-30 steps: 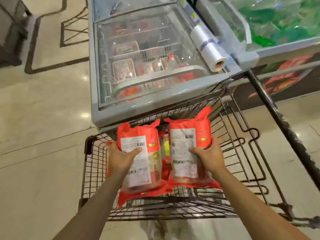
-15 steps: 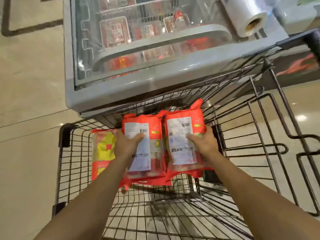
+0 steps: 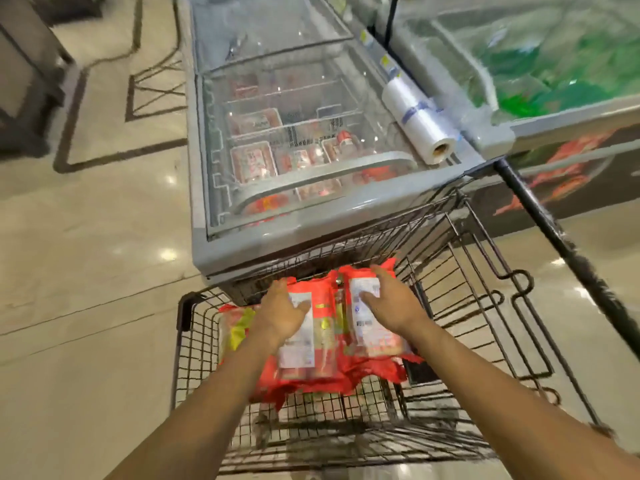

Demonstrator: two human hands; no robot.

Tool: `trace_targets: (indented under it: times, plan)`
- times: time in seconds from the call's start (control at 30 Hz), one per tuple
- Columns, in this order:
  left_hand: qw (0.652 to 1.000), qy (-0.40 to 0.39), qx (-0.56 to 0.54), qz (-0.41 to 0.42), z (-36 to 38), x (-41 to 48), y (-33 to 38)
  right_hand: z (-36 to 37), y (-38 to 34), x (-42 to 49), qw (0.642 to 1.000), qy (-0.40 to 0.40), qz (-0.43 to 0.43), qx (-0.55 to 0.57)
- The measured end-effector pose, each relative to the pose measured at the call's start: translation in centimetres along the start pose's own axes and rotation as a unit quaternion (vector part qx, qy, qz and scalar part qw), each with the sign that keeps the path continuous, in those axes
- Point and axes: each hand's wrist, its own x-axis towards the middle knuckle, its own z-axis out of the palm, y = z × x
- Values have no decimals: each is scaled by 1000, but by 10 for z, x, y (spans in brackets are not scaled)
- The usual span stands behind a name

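Two red packets with white back labels lie side by side in the wire shopping cart (image 3: 485,308). My left hand (image 3: 278,311) rests flat on the left red packet (image 3: 323,327), fingers relaxed. Over the right red packet (image 3: 375,339) my right hand (image 3: 389,299) lies with its fingers spread on the label. A third packet (image 3: 235,329), red with yellow print, lies at the cart's left side, partly hidden by my left forearm.
A chest freezer (image 3: 242,252) with a sliding glass lid stands right against the cart's front, trays of red meat inside. A roll of plastic bags (image 3: 420,124) lies on its right edge. A second freezer (image 3: 561,67) holds green packs. A black pole (image 3: 554,239) slants past the cart's right.
Both hands gripped the packets by their sides and lowered them into the cart. Now the packets lie down and my fingers have come off their edges and lie loose on top.
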Motion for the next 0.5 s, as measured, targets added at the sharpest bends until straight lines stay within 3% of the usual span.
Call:
trace_targets:
  times: [0.07, 0.23, 0.33, 0.5]
  plan:
    - [996, 15, 77, 52, -35, -30, 31, -21, -35, -21, 997, 33, -47, -53]
    - [943, 175, 198, 201, -138, -110, 93, -82, -132, -89, 951, 181, -178, -179]
    - [908, 269, 224, 232, -185, -156, 117, -108, -176, -124, 915, 263, -227, -205]
    - [868, 368, 257, 213, -246, -215, 118, -135, -234, -172, 884, 307, -266, -233]
